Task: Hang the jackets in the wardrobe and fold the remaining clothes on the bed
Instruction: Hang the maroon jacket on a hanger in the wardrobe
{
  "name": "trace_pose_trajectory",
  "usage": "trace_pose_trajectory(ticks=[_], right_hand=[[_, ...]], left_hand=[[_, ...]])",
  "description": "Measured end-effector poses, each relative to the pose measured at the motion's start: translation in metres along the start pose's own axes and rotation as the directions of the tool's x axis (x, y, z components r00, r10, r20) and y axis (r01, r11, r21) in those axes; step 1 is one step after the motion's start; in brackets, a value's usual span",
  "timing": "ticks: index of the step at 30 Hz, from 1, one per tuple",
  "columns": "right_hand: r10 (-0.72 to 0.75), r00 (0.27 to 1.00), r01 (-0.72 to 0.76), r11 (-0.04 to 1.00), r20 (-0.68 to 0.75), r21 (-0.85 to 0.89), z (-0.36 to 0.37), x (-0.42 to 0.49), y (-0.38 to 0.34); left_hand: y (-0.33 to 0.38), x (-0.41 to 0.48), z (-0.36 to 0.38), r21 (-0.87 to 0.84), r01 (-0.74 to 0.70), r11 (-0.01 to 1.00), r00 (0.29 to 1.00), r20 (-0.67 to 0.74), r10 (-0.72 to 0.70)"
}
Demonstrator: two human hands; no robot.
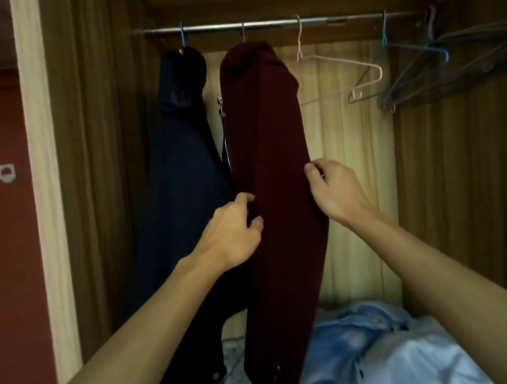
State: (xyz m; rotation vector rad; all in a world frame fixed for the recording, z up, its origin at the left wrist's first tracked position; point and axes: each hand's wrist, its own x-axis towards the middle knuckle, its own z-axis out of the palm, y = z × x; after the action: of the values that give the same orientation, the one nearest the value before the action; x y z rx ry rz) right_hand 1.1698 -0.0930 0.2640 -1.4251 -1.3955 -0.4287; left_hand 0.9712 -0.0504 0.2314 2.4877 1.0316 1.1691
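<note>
Fingers (245, 198) of the left hand (230, 235) curl round the left edge of the maroon jacket (266, 125), while the right hand (337, 192) pinches its right edge. That jacket hangs from the rail (272, 23) inside the wardrobe (467, 163), just beside a navy jacket (178, 169), with bare hangers (359, 71) to its right and blue cloth (364, 354) heaped below.
</note>
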Motion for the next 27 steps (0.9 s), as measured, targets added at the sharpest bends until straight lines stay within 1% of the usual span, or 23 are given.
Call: trace_pose_trajectory(ticks=[3, 6, 10, 12, 15, 17, 18, 20, 23, 26, 27], right_hand=[[0.0, 0.998, 0.002, 0.999, 0.057, -0.042, 0.002, -0.045, 0.015], [-0.011, 0.991, 0.018, 0.998, 0.134, -0.052, 0.01, -0.09, 0.035], [-0.019, 0.961, 0.011, 0.999, 0.276, 0.033, 0.036, -0.163, 0.061], [-0.044, 0.926, 0.016, 0.997, 0.374, 0.077, 0.055, -0.203, 0.071], [-0.091, 0.823, 0.039, 0.994, 0.561, 0.104, 0.076, -0.251, 0.078], [-0.143, 0.746, 0.069, 0.988, 0.651, 0.138, 0.086, -0.274, 0.078], [-0.174, 0.704, 0.082, 0.983, 0.688, 0.164, 0.089, -0.285, 0.077], [-0.238, 0.61, 0.112, 0.97, 0.756, 0.215, 0.092, -0.305, 0.071], [-0.357, 0.463, 0.173, 0.934, 0.811, 0.312, 0.09, -0.335, 0.057], [-0.485, 0.343, 0.194, 0.874, 0.804, 0.445, 0.085, -0.369, 0.034], [-0.527, 0.29, 0.193, 0.85, 0.799, 0.49, 0.082, -0.381, 0.025]], left_hand=[[-0.017, -0.039, 0.012, 0.119, 0.039, 0.992, 0.997, 0.067, -0.047], [-0.038, -0.081, 0.025, 0.178, 0.106, 0.978, 0.985, 0.112, -0.128], [-0.059, -0.137, 0.045, 0.193, 0.222, 0.956, 0.956, 0.15, -0.252], [-0.062, -0.165, 0.057, 0.22, 0.28, 0.935, 0.936, 0.155, -0.316], [-0.054, -0.204, 0.071, 0.308, 0.329, 0.893, 0.904, 0.171, -0.392], [-0.046, -0.228, 0.077, 0.357, 0.351, 0.866, 0.883, 0.18, -0.432], [-0.042, -0.241, 0.081, 0.367, 0.381, 0.848, 0.868, 0.173, -0.465], [-0.036, -0.272, 0.088, 0.381, 0.475, 0.793, 0.829, 0.111, -0.549], [-0.024, -0.324, 0.097, 0.367, 0.601, 0.71, 0.762, 0.004, -0.647], [-0.007, -0.385, 0.096, 0.365, 0.721, 0.589, 0.648, -0.056, -0.759], [-0.001, -0.407, 0.093, 0.377, 0.752, 0.54, 0.61, -0.088, -0.788]])
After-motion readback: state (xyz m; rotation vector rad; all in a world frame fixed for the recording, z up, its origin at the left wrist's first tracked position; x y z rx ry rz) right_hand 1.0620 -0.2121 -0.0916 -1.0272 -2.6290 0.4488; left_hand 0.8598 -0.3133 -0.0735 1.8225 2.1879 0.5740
